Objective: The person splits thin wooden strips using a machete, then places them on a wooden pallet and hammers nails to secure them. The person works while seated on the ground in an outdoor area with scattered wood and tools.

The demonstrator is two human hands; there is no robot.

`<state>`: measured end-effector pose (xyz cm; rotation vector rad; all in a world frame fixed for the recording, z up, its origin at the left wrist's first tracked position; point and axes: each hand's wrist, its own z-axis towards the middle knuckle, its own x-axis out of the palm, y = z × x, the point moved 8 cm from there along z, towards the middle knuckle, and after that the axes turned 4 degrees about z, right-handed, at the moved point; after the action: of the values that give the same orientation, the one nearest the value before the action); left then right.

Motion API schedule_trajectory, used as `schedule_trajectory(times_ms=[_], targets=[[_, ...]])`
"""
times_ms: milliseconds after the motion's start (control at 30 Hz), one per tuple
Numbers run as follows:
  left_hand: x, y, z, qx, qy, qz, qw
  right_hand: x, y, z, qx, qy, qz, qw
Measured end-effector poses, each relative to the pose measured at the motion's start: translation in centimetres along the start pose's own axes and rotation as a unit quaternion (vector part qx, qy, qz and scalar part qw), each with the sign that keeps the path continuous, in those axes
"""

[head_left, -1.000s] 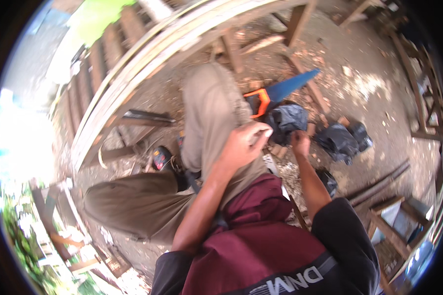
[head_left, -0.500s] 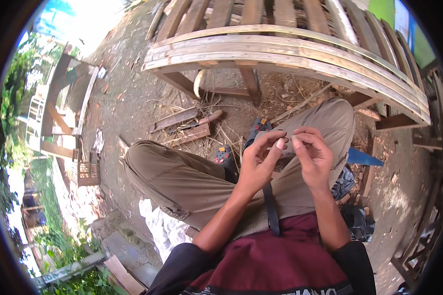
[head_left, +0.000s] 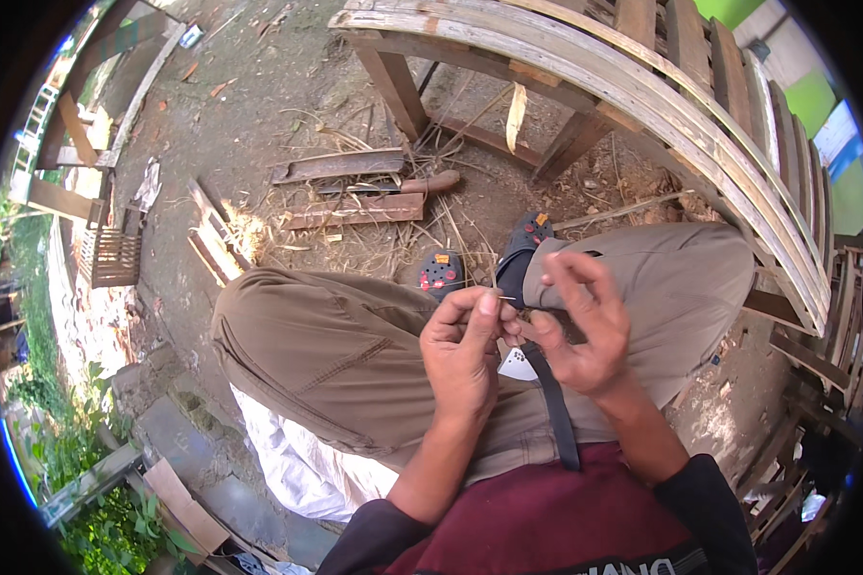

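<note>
My left hand (head_left: 462, 347) is over my lap, its thumb and forefinger pinched on a thin sliver (head_left: 506, 297), which looks like a fine strip of wood or fibre. Close beside it on the right, my right hand (head_left: 585, 335) has its fingers spread and raised, with the thumb near the left fingertips. Nothing shows in the right hand, though its lower fingers are partly hidden. Below the hands lies a white piece with dark dots (head_left: 517, 365), next to a dark strap (head_left: 552, 407) running down my lap.
A slatted wooden bench (head_left: 585, 72) stands ahead to the right. On the dirt ground ahead lie wood pieces (head_left: 355, 213), a knife-like tool with a wooden handle (head_left: 433, 182), and shavings (head_left: 247, 235). White cloth (head_left: 288, 455) lies by my left leg; a woven basket (head_left: 113, 254) stands further left.
My hands have come lower and closer to me. The right fingers, earlier curled in a pinch, are now spread; the left still pinches. The view has shifted, bringing more ground into sight.
</note>
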<state>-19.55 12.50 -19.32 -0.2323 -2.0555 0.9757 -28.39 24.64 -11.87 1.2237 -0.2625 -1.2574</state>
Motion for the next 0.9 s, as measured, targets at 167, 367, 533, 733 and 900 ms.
schedule_trajectory(times_ms=[167,367,533,733,900], targets=[[1.1,-4.3,0.2,0.087,0.015,-0.029,0.996,-11.7,-0.7,-1.6,0.114,-0.207,0.039,0.971],[2.1,-5.3,1.5,0.112,0.063,-0.027,0.991,-18.9,0.0,-5.7,0.179,-0.303,-0.031,0.936],[4.8,-2.7,1.7,0.077,0.093,0.058,0.991,-21.9,1.8,-9.7,0.180,-0.382,-0.022,0.906],[11.4,2.4,-0.2,0.055,0.218,0.185,0.957,-22.8,-3.5,-11.4,0.236,-0.390,0.040,0.889],[12.9,6.5,2.5,0.057,0.231,0.279,0.930,-12.4,-20.0,-6.3,0.380,0.002,-0.141,0.914]])
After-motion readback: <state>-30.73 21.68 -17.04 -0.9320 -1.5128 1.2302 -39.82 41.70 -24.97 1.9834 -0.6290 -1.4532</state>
